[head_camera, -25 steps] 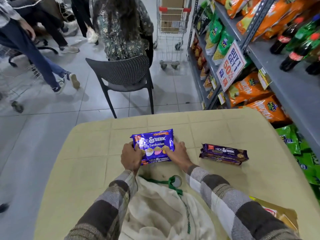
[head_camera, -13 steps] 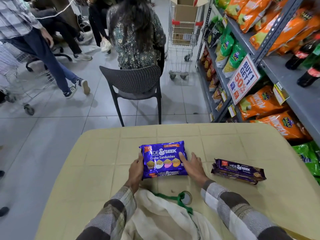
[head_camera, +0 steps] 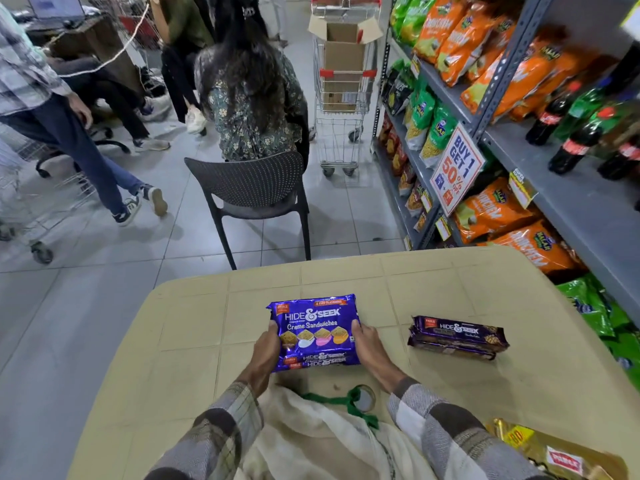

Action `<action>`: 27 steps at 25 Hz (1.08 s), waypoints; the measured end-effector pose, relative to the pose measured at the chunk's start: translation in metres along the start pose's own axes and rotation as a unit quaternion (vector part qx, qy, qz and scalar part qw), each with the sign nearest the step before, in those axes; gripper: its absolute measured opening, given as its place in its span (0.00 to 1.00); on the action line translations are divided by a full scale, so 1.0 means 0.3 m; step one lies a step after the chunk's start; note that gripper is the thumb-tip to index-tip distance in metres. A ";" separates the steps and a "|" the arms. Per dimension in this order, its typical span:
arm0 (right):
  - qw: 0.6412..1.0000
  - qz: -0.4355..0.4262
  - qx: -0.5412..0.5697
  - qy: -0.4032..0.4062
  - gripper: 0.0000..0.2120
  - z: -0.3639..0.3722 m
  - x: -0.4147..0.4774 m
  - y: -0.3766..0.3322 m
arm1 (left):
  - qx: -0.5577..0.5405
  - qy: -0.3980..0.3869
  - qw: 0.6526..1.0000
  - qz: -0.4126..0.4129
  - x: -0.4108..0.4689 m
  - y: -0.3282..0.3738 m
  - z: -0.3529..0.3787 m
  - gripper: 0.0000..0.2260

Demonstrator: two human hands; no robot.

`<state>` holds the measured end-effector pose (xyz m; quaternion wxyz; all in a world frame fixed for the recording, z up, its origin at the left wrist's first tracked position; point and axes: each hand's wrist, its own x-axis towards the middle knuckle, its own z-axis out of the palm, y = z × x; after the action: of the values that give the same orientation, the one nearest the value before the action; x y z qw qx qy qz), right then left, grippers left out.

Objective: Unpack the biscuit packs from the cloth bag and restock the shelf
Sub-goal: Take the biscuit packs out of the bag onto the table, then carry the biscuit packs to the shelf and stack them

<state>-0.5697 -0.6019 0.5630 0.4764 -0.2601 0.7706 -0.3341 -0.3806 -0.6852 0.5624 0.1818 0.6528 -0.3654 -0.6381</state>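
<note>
A stack of blue Hide & Seek creme sandwich packs (head_camera: 313, 327) lies on the beige table (head_camera: 433, 292). My left hand (head_camera: 266, 351) grips its left side and my right hand (head_camera: 369, 348) grips its right side. To the right lie stacked dark purple Hide & Seek packs (head_camera: 457, 336), apart from my hands. The cream cloth bag (head_camera: 318, 441) with a green drawstring (head_camera: 343, 401) sits at the near edge between my forearms. A gold pack (head_camera: 557, 452) shows at the bottom right. The grey shelf (head_camera: 595, 216) stands on the right.
The shelf holds orange and green snack bags (head_camera: 491, 213), cola bottles (head_camera: 575, 143) and a promo sign (head_camera: 455, 168). A dark chair (head_camera: 252, 195) with a seated person stands beyond the table. A trolley (head_camera: 341, 98) with a cardboard box and other people stand further back.
The head camera has tilted up, so the table and packs sit lower in view. Both hands have stayed on the blue packs. The walking person at left has stepped further on.
</note>
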 end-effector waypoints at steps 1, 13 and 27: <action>1.000 -0.002 0.016 0.006 0.22 -0.005 -0.020 -0.003 | 0.005 -0.002 1.000 0.010 -0.020 0.009 -0.001 0.26; 0.987 -0.059 0.095 0.115 0.22 -0.416 -0.499 -0.230 | 0.075 -0.079 0.973 0.202 -0.556 0.324 0.181 0.33; 0.842 -0.103 0.273 0.453 0.19 -1.066 -1.354 -0.001 | 0.098 -0.409 0.877 0.232 -1.372 0.470 0.850 0.17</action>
<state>-0.6930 -0.2246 0.8942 0.0886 -0.0171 0.7470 -0.6587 -0.6278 -0.4290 0.9195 0.0942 0.2448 -0.6094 -0.7482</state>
